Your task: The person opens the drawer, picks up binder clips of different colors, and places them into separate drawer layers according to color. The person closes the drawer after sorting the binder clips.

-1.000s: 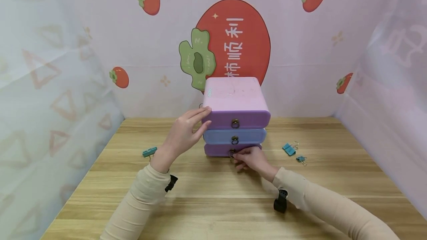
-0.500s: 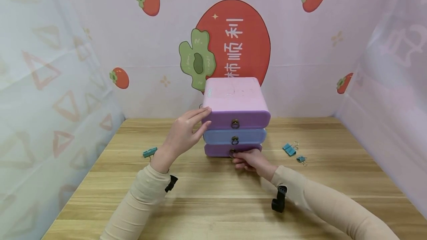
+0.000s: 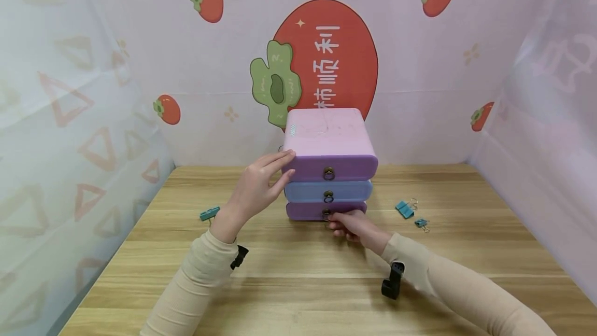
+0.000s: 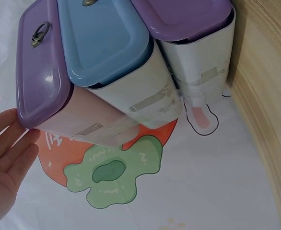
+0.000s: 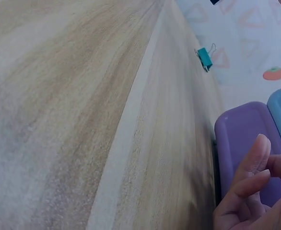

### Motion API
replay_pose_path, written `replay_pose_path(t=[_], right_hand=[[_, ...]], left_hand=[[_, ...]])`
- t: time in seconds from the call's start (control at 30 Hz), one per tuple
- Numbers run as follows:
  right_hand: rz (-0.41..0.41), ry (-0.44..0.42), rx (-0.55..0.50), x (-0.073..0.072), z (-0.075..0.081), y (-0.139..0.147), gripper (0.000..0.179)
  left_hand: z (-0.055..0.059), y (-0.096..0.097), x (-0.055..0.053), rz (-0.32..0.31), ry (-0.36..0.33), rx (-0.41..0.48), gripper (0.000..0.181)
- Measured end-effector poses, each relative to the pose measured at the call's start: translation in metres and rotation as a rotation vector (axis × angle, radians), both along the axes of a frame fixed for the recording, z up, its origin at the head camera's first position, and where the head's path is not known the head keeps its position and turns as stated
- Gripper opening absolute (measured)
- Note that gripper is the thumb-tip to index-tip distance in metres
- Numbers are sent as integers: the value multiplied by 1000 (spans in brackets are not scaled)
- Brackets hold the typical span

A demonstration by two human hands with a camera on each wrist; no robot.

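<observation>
In the head view, a three-tier drawer unit (image 3: 326,131) stands at the back middle of the table. It has a purple top drawer (image 3: 308,168), a blue middle drawer (image 3: 303,191) and a purple bottom drawer (image 3: 303,211), each with a metal ring pull. The left hand (image 3: 254,183) rests extended fingers against the top drawer's left edge. Fingertips of the left hand (image 4: 8,158) also touch that corner in the left wrist view. The right hand (image 3: 356,225) pinches the bottom drawer's ring pull (image 3: 326,214). Thumb and finger of the right hand (image 5: 251,191) meet in the right wrist view, hiding the ring.
Two teal binder clips, a larger clip (image 3: 404,209) and a smaller clip (image 3: 421,223), lie right of the unit. Another teal binder clip (image 3: 209,213) lies to the left, near the left wrist. A printed cloth backdrop (image 3: 224,66) rises behind the wooden table (image 3: 298,294).
The right hand has shifted very slightly right and changed its finger pose at the ring. The bottom drawer's front sits marginally nearer. The left hand has stayed in place.
</observation>
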State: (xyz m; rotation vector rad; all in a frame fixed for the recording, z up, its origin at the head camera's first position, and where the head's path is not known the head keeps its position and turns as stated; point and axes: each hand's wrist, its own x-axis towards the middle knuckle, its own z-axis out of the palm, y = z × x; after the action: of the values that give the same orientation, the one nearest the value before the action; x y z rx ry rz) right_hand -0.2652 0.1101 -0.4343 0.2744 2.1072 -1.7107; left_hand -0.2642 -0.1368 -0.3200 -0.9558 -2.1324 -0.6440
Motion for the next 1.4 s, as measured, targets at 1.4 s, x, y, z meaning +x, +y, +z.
replay_pose_path(t=[1.4], right_hand=[[19,-42,-64,1,7,1,24]], left_hand=[[-3,0,-1,6,31,-45,54]])
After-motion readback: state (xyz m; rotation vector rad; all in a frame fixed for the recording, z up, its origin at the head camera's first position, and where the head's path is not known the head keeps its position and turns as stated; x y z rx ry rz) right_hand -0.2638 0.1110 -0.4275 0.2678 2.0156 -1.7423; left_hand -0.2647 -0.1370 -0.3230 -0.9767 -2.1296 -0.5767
